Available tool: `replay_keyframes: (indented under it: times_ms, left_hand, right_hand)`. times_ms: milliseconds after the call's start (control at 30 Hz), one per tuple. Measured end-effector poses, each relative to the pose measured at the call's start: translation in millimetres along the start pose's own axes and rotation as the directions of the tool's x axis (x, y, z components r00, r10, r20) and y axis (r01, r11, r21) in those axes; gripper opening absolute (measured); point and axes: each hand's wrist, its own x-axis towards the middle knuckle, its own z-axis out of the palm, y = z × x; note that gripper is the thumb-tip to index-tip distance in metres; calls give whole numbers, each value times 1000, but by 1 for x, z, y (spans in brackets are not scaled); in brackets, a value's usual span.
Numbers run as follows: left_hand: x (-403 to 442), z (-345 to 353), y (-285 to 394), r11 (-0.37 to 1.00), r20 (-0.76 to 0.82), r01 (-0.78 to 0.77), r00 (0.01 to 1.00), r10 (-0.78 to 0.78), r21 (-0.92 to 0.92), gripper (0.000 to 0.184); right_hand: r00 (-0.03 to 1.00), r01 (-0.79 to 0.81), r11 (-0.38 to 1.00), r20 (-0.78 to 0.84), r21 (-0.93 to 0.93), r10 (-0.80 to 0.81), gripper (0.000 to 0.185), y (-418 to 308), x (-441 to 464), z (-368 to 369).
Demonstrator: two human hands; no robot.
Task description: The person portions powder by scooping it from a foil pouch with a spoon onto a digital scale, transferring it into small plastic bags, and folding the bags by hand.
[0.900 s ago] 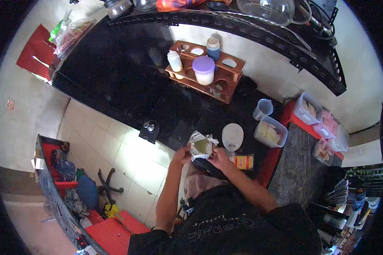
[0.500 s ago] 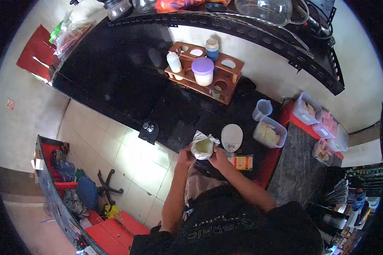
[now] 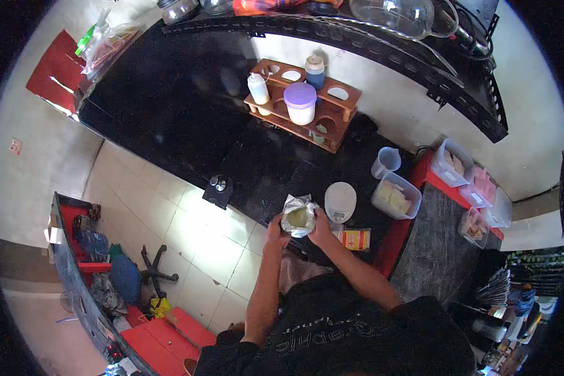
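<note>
The left hand (image 3: 277,230) is pinching the left side of a foil pouch (image 3: 286,224), fingers closing on its wall, while the right hand (image 3: 321,229) is gripping the opposite side in the same way. The pouch is sitting between them close to the front edge of the black worktop (image 3: 175,119), its mouth facing up and showing something greenish inside; whether its base is touching the surface, I cannot tell. Just right of it, a white kitchen scale (image 3: 340,199) is lying flat, and a yellow-and-red packet (image 3: 356,239) is resting near the worktop's right front corner. Along the right edge, a clear tub (image 3: 390,207) is holding pale pieces, with a measuring jug (image 3: 387,163) standing just behind it. Toward the back edge, a wooden rack (image 3: 352,99) is carrying a purple-lidded jar (image 3: 300,103), a white squeeze bottle (image 3: 257,89) and a bottle of blue liquid (image 3: 314,74). Left of the hands, a small black device (image 3: 217,197) is standing at the front edge.
</note>
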Motion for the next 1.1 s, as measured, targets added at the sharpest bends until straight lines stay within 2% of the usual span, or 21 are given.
replay_keyframes:
  times_ms: [33, 67, 100, 133, 167, 200, 233, 267, 300, 333, 367, 400, 500, 633, 700, 867, 933, 967, 1033, 1067, 1100]
  left_hand:
    - [-2, 0, -1, 944, 51, -161, 987, 153, 288, 28]
    - [-2, 1, -1, 944, 52, -163, 987, 154, 289, 28]
    - [-5, 10, 9, 999, -9, 21, 1000, -22, -36, 27]
    - [-9, 18, 18, 913, -10, 190, 978, -207, -362, 29]
    - [-2, 4, 16, 914, -13, 187, 979, -206, -361, 29]
    - [17, -30, 4, 913, -73, -56, 993, 94, 404, 30]
    - [27, -49, -2, 320, 97, -211, 936, 339, 923, 32]
    - [-29, 34, 50, 835, -278, -54, 929, 243, 548, 34]
    - [-26, 32, 51, 833, -278, -58, 928, 248, 550, 34]
    - [-19, 22, 47, 456, -30, -229, 869, 493, 860, 36]
    - [-15, 16, 44, -45, 295, -331, 760, 579, 942, 38]
    - [-21, 26, 53, -106, 331, -329, 765, 553, 938, 39]
    - [-3, 29, 52, -225, 406, -339, 804, 435, 913, 35]
    - [18, 25, 55, -156, 419, -390, 816, 399, 908, 26]
    - [18, 28, 62, -114, 283, -259, 866, 412, 959, 14]
    - [36, 26, 62, -34, 348, -365, 850, 396, 930, 12]
    - [54, 9, 62, -9, 443, -460, 851, 281, 888, 15]
    - [66, 0, 59, -8, 441, -458, 852, 281, 889, 15]
    - [83, -4, 65, 375, 271, -245, 962, -20, 894, 16]
    - [91, -7, 69, 376, 270, -243, 963, -20, 894, 16]
    - [109, -24, 63, 560, 267, -131, 949, -169, 818, 18]
  right_hand:
    - [996, 91, 962, 24, -257, -88, 29, -2, 1, -5]
    - [984, 179, 852, 69, -492, -167, 25, -5, 1, -11]
    - [964, 258, 678, 133, -689, -231, 21, -9, 3, -16]
    - [938, 320, 454, 211, -832, -275, 18, -12, 5, -21]
    - [909, 360, 197, 296, -912, -292, 18, -13, 5, -26]
    - [768, 444, -406, 572, -799, -287, 22, -24, -14, -15]
    - [768, 445, -404, 573, -799, -288, 22, -16, 5, -34]
    - [795, 453, -224, 504, -863, -338, 26, 3, 43, -74]
    - [822, 451, -35, 430, -892, -373, 30, 13, 64, -92]
    - [821, 455, -33, 433, -890, -372, 30, -12, 24, -79]
    - [637, 540, -184, 541, -822, -549, 31, -23, -3, -38]
    - [403, 571, -349, 624, -743, -669, 33, -26, -29, 28]
    - [493, 541, -455, 705, -707, -509, 30, -35, -37, 39]
    - [640, 472, -425, 632, -773, -437, 15, -43, -20, 40]
    - [628, 482, -427, 642, -765, -440, 13, -44, -10, 41]
    - [618, 525, -453, 689, -720, -379, 10, -49, 19, 22]
    - [789, 492, -246, 547, -835, -279, 17, -52, 27, 20]
    - [790, 492, -245, 547, -835, -277, 17, -55, 34, 22]
    - [867, 447, -149, 468, -882, -172, 22, -69, 45, 36]
    - [937, 348, 32, 349, -937, 14, 29, -80, 49, 41]
    - [938, 345, 33, 346, -938, 13, 29, -83, 56, 41]
